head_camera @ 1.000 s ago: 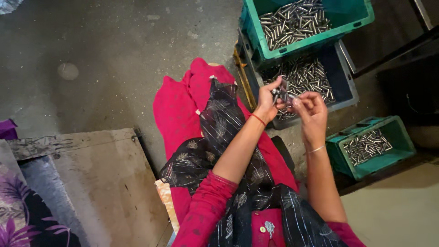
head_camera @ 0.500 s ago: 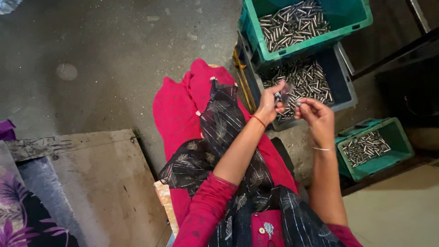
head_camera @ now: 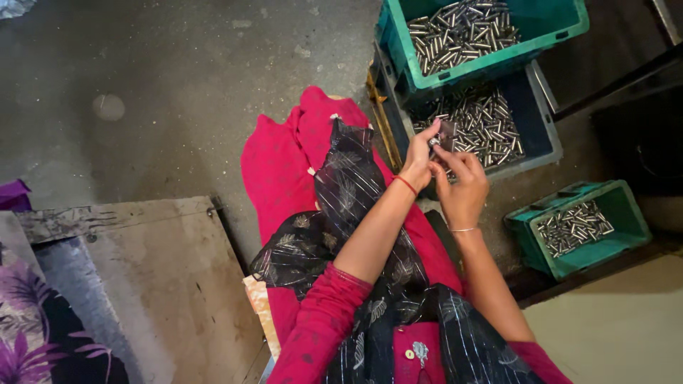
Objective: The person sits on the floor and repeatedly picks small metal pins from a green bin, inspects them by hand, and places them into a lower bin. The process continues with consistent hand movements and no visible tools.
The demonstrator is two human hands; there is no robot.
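Your left hand (head_camera: 418,158) and right hand (head_camera: 462,186) both pinch a small dark metal piece (head_camera: 445,135), shiny at one end, just above the grey crate (head_camera: 544,139) of steel pins.

A workshop: bare concrete floor (head_camera: 178,85), plastic bins (head_camera: 569,25) full of small metal pins (head_camera: 462,28) just beyond the fingers (head_camera: 455,160).

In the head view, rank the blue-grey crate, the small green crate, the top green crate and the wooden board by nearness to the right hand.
1. Blue-grey crate, directly beyond the right hand.
2. Small green crate, to its right.
3. Top green crate, farther up.
4. Wooden board, far left.
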